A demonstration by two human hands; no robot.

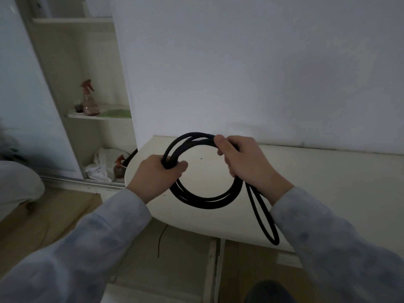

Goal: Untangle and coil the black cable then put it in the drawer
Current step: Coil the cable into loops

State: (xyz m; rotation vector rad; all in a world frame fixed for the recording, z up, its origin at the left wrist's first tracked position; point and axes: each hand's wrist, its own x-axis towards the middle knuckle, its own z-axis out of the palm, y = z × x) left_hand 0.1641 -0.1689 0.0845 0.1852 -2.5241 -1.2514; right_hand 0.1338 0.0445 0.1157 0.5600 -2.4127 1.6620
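Gripping black cable (203, 199) coil inside both fists' fingers (223, 147).

The coiled black rubber cable (205, 202) hangs above the cream rounded surface (328, 182), between left hand (157, 178) and right hand (244, 162); the open shelf unit (91, 62) stands behind-left.

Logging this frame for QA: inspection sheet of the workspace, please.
Surface: cream rounded tabletop, bare apart from a small dark speck.
Job's things: black round cable in several loops held above the tabletop; one long loop hangs off the right side; drawer not identifiable.
Clutter: nothing seen on the tabletop.
Hands: left hand and right hand both closed on the coil.
Cables: only the black one.
Surroundings: brown spray bottle on a shelf, white wall, wooden floor.
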